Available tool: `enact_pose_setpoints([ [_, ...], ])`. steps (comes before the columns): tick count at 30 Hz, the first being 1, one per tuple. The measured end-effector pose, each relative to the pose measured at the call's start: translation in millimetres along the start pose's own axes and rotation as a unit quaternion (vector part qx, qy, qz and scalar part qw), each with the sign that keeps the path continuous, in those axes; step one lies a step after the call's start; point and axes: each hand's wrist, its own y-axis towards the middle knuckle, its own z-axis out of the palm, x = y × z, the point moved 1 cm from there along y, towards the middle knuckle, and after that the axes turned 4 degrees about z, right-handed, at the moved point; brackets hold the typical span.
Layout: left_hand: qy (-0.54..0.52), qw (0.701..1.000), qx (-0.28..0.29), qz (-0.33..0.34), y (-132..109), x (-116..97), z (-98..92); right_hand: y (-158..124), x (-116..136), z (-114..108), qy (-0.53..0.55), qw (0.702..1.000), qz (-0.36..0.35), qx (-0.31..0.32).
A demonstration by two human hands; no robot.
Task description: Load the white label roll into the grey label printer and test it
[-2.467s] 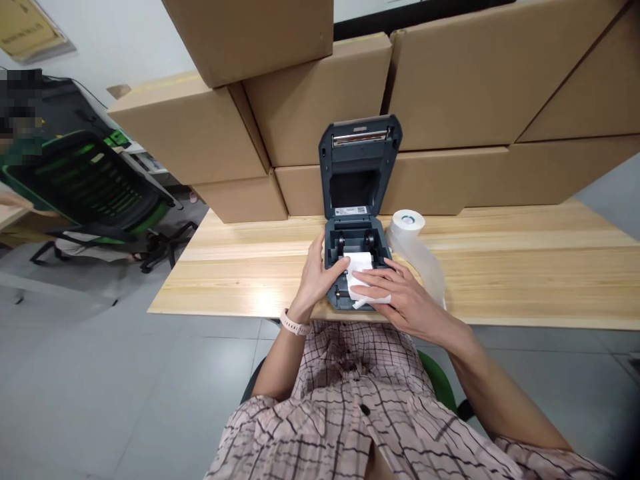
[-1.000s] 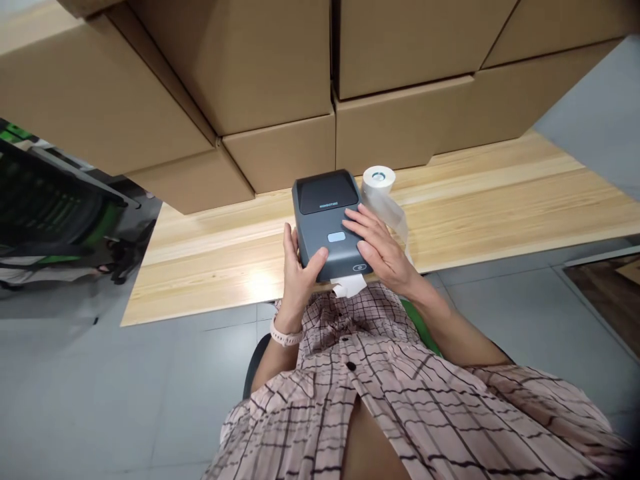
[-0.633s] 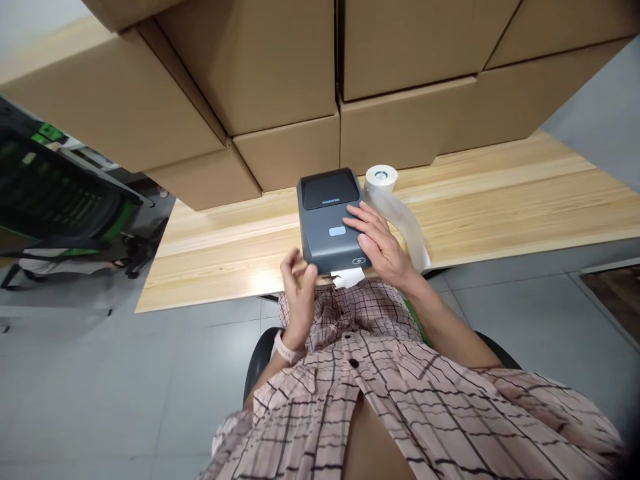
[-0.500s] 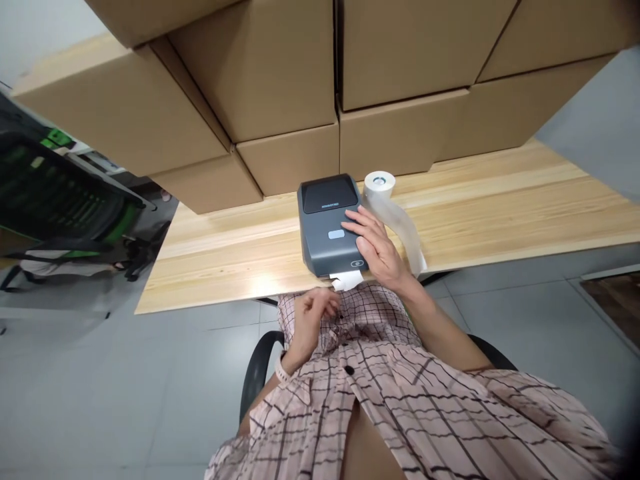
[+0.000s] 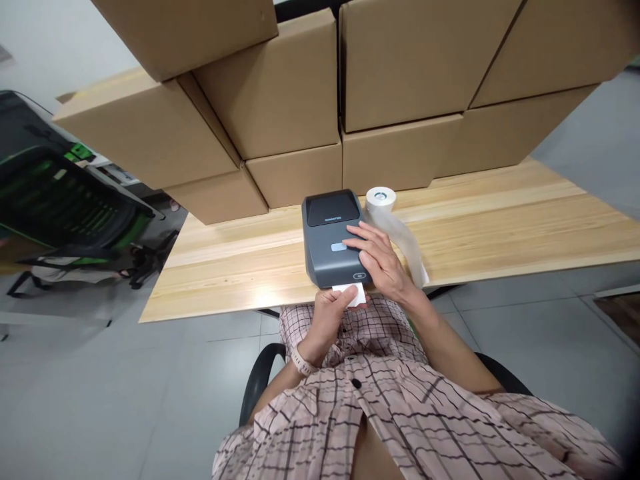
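A dark grey label printer (image 5: pixel 325 261) stands near the front edge of the wooden table. From its front slot a white paper label strip (image 5: pixel 359 299) sticks out, and my left hand (image 5: pixel 327 321) is closed on it with the thumb on top; the fingers beneath are mostly hidden. My right hand (image 5: pixel 385 267) lies on the printer's right side, fingers spread out over the lid near the light blue button (image 5: pixel 339 247). Just right of the printer sits a roll of white labels (image 5: pixel 375 199), its loose strip (image 5: pixel 407 243) trailing toward the table edge behind my right hand.
Stacked brown cardboard boxes (image 5: pixel 400 63) line the back of the wooden table (image 5: pixel 510 230). A black and green office chair (image 5: pixel 65 200) stands off to the left. Chair armrests (image 5: pixel 257 380) flank my lap, close to the table's front edge.
My left hand has moved up and right and taken hold of the paper strip at the printer's slot. My right hand stays on the printer. The whole view has shifted slightly.
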Motion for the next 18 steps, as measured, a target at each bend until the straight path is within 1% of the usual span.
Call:
enact_pose_setpoints([
  [2, -0.015, 1.000, 0.002, 0.017, 1.4, 2.6, -1.1, 1.7, 3.1, -4.6, -0.025, 0.999, -0.014, 0.028],
  [4, -0.020, 1.000, 0.007, 0.018, 1.5, 4.5, -5.0, 6.7, 9.0, -9.6, -0.064, 0.997, -0.009, 0.053],
  [6, 0.008, 1.000, 0.029, 0.006, -1.3, 4.3, -14.4, 13.8, 15.2, -13.6, -0.103, 0.992, -0.001, 0.070],
  [8, 0.053, 0.998, 0.040, 0.002, -6.5, 1.2, -30.1, 19.1, 18.7, -15.4, -0.118, 0.989, -0.002, 0.084],
  [9, 0.065, 0.998, 0.017, 0.013, -9.2, -1.5, -39.8, 19.6, 18.6, -15.2, -0.113, 0.990, -0.004, 0.088],
  [10, 0.068, 0.997, -0.023, 0.038, -11.3, -5.0, -49.9, 18.3, 17.2, -14.5, -0.099, 0.991, -0.001, 0.086],
  [12, 0.071, 0.981, -0.133, 0.123, -12.6, -13.3, -67.6, 10.2, 10.6, -11.7, -0.047, 0.997, 0.017, 0.056],
  [13, 0.074, 0.967, -0.174, 0.167, -11.0, -17.5, -73.7, 4.1, 5.9, -9.8, -0.013, 0.999, 0.034, 0.029],
  [14, 0.078, 0.956, -0.196, 0.206, -7.6, -21.5, -77.2, -2.6, 0.7, -7.7, 0.023, 0.998, 0.056, -0.004],
  [15, 0.081, 0.948, -0.197, 0.235, -2.3, -25.3, -78.1, -9.1, -4.5, -5.4, 0.058, 0.995, 0.080, -0.033],
  [16, 0.081, 0.947, -0.180, 0.254, 4.6, -28.8, -76.6, -14.7, -9.2, -2.9, 0.089, 0.989, 0.102, -0.054],
  [18, 0.068, 0.952, -0.125, 0.270, 20.5, -36.1, -68.1, -20.8, -14.7, 2.1, 0.135, 0.981, 0.128, -0.059],
])
